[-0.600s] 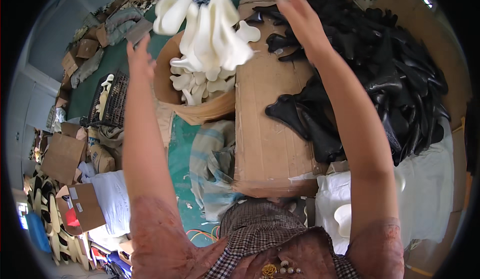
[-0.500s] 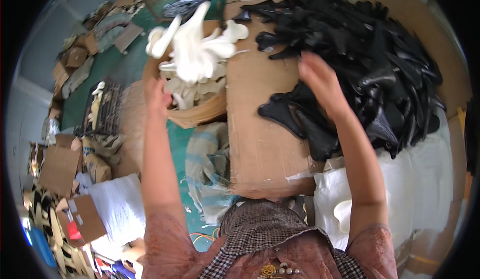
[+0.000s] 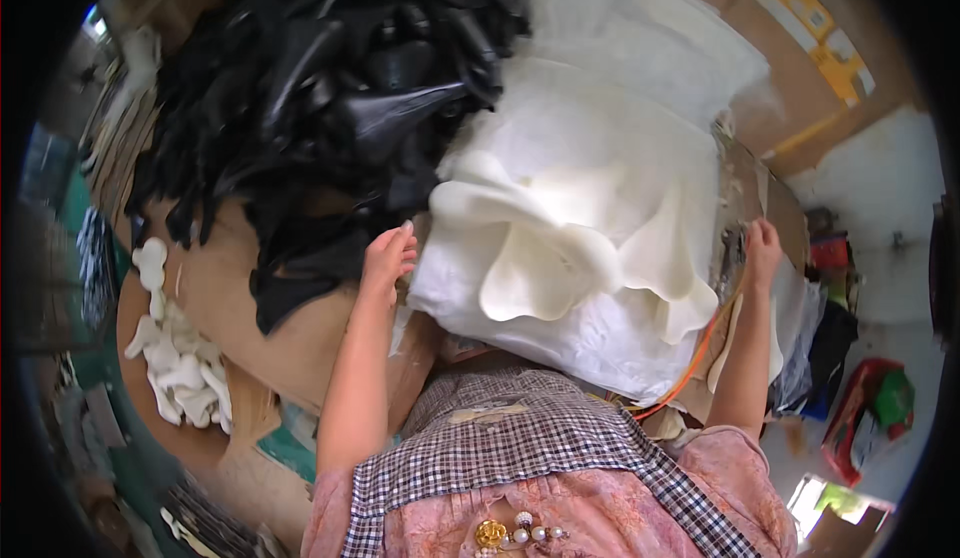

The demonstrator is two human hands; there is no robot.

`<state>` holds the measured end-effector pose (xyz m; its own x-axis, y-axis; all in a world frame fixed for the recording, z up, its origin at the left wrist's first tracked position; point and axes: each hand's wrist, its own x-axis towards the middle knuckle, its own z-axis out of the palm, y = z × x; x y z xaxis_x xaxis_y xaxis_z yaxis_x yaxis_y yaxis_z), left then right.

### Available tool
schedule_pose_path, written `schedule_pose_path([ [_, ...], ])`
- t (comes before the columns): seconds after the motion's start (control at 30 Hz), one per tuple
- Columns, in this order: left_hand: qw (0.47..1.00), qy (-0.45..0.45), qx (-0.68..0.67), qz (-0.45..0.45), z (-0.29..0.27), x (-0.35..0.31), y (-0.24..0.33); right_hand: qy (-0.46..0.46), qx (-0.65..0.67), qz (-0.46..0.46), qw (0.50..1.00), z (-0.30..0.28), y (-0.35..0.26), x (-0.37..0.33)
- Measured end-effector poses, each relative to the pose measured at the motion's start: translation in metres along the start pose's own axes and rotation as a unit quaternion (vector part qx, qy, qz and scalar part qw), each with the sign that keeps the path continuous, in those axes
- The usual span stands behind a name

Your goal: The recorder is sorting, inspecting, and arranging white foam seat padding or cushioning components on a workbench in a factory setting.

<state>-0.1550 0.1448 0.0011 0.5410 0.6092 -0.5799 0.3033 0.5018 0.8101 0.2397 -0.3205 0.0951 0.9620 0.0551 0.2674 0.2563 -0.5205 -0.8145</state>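
Note:
My left hand (image 3: 388, 260) is raised beside the left edge of a white-covered stack (image 3: 590, 108). Its fingers are loosely bent and apart, with nothing visible in them. On the other side of the stack, my right hand (image 3: 762, 250) is held up with its fingers curled together; I make out nothing in it. Between the hands, several smooth, cream-white curved pieces lie on the white cover: a broad flared piece (image 3: 535, 273) and a tapering one (image 3: 662, 248). Left of my left hand, a big heap of glossy black moulded pieces (image 3: 370, 108) spreads over brown cardboard (image 3: 300, 353).
At the left, a round brown container (image 3: 140, 343) holds white knobbed pieces (image 3: 185, 378). An orange cable (image 3: 695, 358) runs along the stack's near right edge. Farther right are dark bags (image 3: 828, 343) and a red-and-green item (image 3: 890, 403) by a pale wall.
The view has swung to the right, from the container and cardboard to the white-covered stack. The white pieces seen in motion above the container now rest in it. Both hands are over by the stack.

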Motion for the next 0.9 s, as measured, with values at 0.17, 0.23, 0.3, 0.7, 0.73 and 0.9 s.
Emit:
schedule_pose_path([
  [0.17,0.964,-0.064,0.003,-0.258,0.090,0.042,-0.007,-0.102,-0.052,0.287,0.951,0.000,0.084,-0.060],
  [0.23,0.972,-0.061,-0.017,-0.226,0.127,0.044,-0.017,-0.140,-0.065,0.247,0.957,0.019,0.076,-0.060],
  [0.3,0.978,-0.064,-0.033,-0.197,0.142,0.044,-0.018,-0.171,-0.080,0.210,0.959,0.020,0.078,-0.046],
  [0.7,0.964,-0.224,-0.062,-0.131,0.194,0.028,0.016,-0.592,-0.155,0.166,0.773,0.083,-0.003,-0.026],
  [0.73,0.965,-0.217,-0.068,-0.129,0.194,0.017,0.022,-0.564,-0.216,0.082,0.793,0.091,-0.030,-0.034],
  [0.9,0.961,-0.268,-0.063,0.021,0.174,-0.028,0.035,-0.520,-0.222,0.014,0.825,0.085,-0.096,-0.062],
])
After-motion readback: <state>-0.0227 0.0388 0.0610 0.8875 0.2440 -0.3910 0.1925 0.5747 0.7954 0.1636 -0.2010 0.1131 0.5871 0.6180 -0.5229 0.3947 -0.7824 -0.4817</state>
